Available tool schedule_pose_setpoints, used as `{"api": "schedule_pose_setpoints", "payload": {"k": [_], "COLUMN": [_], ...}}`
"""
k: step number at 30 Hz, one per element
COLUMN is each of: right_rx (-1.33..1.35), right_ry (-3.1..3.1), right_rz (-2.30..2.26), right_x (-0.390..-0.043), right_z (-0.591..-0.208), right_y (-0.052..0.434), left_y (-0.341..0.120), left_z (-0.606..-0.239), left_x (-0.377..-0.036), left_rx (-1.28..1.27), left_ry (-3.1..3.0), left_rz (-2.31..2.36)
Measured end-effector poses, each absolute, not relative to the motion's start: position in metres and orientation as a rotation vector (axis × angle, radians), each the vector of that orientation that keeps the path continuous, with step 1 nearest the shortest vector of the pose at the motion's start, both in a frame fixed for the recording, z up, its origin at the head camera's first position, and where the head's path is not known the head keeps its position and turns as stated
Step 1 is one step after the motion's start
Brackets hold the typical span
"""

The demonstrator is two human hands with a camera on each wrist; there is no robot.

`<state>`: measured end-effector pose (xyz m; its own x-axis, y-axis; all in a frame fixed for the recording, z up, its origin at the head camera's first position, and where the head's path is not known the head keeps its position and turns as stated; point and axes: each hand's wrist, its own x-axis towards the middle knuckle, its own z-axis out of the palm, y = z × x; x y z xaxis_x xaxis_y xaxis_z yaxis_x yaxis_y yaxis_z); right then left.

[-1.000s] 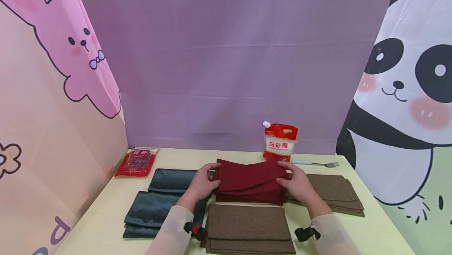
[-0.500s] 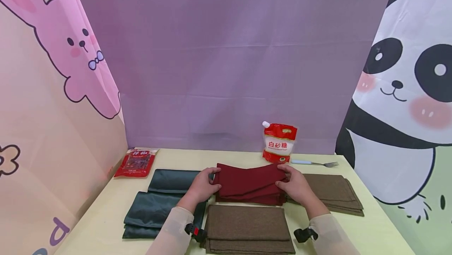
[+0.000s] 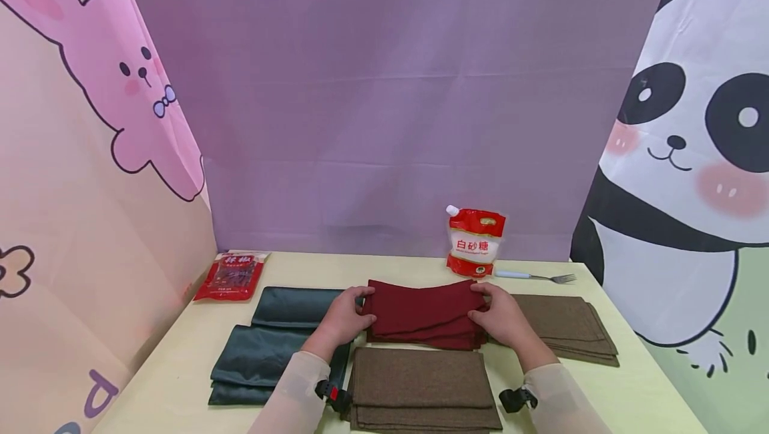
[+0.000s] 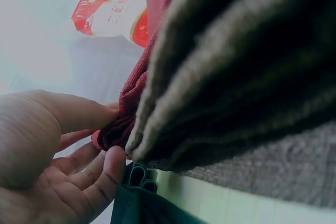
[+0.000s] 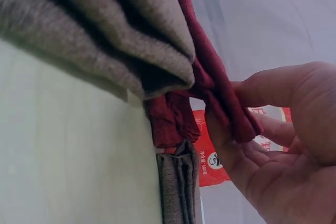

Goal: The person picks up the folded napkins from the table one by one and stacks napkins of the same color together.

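A folded dark red cloth (image 3: 423,307) is pinched at its two side edges by my left hand (image 3: 344,319) and right hand (image 3: 503,314). In the right wrist view, thumb and fingers grip the raised edge of the red cloth (image 5: 226,98), and more folded red cloth (image 5: 173,121) lies below it. The left wrist view shows the left hand (image 4: 68,156) pinching the other edge of the red cloth (image 4: 128,98). Directly in front lies a stack of folded brown cloth (image 3: 423,380), which looms large in both wrist views.
Folded dark teal cloths (image 3: 258,354) lie left, partly behind the left forearm. More brown cloth (image 3: 565,324) is at the right. A red-and-white sugar pouch (image 3: 476,244), a fork (image 3: 535,277) and a red chilli packet (image 3: 233,276) sit along the back of the table (image 3: 162,380).
Both hands have lowered the red cloth slightly and drawn it a little closer to the front brown stack. Over the last half second they have hardly moved.
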<state>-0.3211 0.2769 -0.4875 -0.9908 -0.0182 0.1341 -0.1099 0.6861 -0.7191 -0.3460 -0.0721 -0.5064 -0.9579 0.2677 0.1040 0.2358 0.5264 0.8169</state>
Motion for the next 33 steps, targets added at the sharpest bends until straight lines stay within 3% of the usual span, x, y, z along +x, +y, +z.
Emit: {"api": "schedule_pose_setpoints", "payload": {"k": [33], "right_rx": [0.034], "right_ry": [-2.857], "right_rz": [1.010], "right_x": [-0.3234], "right_z": [-0.4948], "right_y": [0.2819], "left_y": [-0.0735], "left_z": [-0.5029], "left_x": [-0.3442], "left_rx": [0.398], "left_ry": [2.776], "left_rz": [1.326]}}
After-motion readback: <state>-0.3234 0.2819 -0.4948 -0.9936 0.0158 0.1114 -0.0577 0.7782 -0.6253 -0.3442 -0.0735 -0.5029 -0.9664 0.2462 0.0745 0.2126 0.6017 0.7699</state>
